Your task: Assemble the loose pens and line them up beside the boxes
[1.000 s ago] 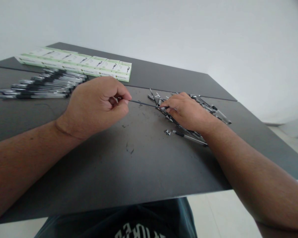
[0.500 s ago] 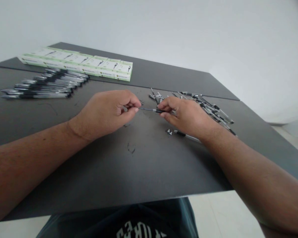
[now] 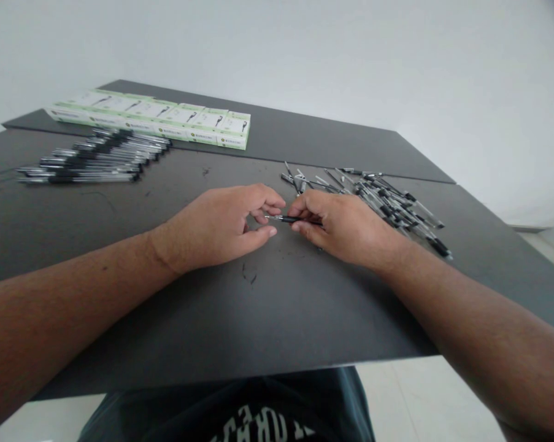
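Observation:
A black-gripped pen (image 3: 286,218) lies level above the table, pinched between the thumb and fingers of my right hand (image 3: 350,227). Its thin pale tip points left into the gap of my left hand (image 3: 221,224). That hand's thumb and fingers are apart around the tip; whether a fingertip touches it I cannot tell. My right palm hides the rear of the pen. Just beyond my right hand, pen parts and small pale pieces (image 3: 300,182) lie loose, beside a heap of clear pen barrels with black grips (image 3: 387,205).
A neat row of finished-looking pens (image 3: 92,158) lies at the back left. Behind it stand white and green boxes (image 3: 166,121) in a line. The dark grey table (image 3: 258,319) has a seam across its back and dark marks near my left hand.
My left fingers have parted from the thin refill they pinched. Much less of it now sticks out of the pen. Both hands appear slightly lower, and the view has shifted a little.

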